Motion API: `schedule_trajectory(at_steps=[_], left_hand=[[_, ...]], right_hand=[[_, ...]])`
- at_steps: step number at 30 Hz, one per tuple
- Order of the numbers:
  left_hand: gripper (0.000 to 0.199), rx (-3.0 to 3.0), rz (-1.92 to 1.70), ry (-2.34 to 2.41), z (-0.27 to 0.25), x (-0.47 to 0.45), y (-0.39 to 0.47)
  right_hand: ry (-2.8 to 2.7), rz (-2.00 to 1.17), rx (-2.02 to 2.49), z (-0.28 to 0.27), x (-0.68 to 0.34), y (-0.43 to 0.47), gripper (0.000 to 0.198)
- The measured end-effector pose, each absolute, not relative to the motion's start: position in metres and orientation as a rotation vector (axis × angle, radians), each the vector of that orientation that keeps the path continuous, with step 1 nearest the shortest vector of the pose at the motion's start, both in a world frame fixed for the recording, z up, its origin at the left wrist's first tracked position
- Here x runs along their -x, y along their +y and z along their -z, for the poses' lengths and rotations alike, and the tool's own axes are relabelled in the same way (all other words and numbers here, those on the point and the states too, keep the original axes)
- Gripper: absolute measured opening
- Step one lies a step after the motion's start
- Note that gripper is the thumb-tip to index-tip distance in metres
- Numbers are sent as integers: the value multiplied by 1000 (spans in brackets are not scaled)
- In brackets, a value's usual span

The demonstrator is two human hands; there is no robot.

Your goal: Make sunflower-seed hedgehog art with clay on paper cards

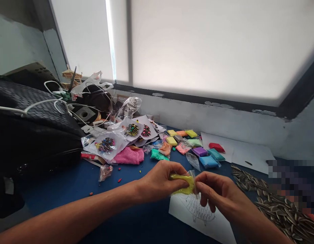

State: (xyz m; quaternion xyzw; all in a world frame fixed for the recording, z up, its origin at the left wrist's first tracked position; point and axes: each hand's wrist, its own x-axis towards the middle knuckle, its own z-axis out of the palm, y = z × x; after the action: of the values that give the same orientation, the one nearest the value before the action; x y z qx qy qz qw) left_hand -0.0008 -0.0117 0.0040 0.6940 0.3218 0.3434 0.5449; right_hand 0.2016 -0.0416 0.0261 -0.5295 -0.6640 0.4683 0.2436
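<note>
My left hand (pixel 159 183) is closed around a small clear zip bag of yellow clay (pixel 191 185), its thumb pressed on the front. The fingers of my right hand (pixel 218 191) pinch the bag's right edge, where the zip strip shows. Below both hands lies a white sheet with a pencil drawing (pixel 200 211) of a rounded, legged animal filled with small marks. Beyond them are several packets of coloured clay, among them a blue packet (pixel 209 162), a purple packet (pixel 199 151) and a green packet (pixel 159 155).
Sunflower seeds (pixel 281 210) are spread at the right. A red packet (pixel 216 147) rests on white paper at the back. Left are a pink cloth (pixel 129 156), papers with decorated seeds (pixel 106 145), cables and a black woven bag (pixel 32 118). Small coloured bits dot the blue table (pixel 116 213).
</note>
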Motion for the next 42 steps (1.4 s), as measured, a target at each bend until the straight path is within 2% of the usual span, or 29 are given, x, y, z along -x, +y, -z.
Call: schedule_trajectory(at_steps=[5, 12, 17, 26, 35, 42], left_hand=[[10, -1681, -818, 822, -3, 1, -11], [8, -1620, -766, 825, -6, 0, -14], [4, -1569, -762, 829, -6, -1, -12], [5, -1520, -758, 776, -1, 0, -9], [16, -1535, -796, 728, 1, -8, -5], [16, -1647, -761, 739, -23, -13, 8]], right_hand=[[-1808, -1191, 1431, -21, -196, -47, 34], [-1920, -670, 1476, -19, -188, -59, 31], [-1874, -830, 1450, -18, -193, -53, 36], [-1908, -1001, 1469, -22, -191, -52, 32], [-1904, -758, 1435, -13, -194, -52, 28], [-1752, -877, 1376, -17, -199, -46, 31]])
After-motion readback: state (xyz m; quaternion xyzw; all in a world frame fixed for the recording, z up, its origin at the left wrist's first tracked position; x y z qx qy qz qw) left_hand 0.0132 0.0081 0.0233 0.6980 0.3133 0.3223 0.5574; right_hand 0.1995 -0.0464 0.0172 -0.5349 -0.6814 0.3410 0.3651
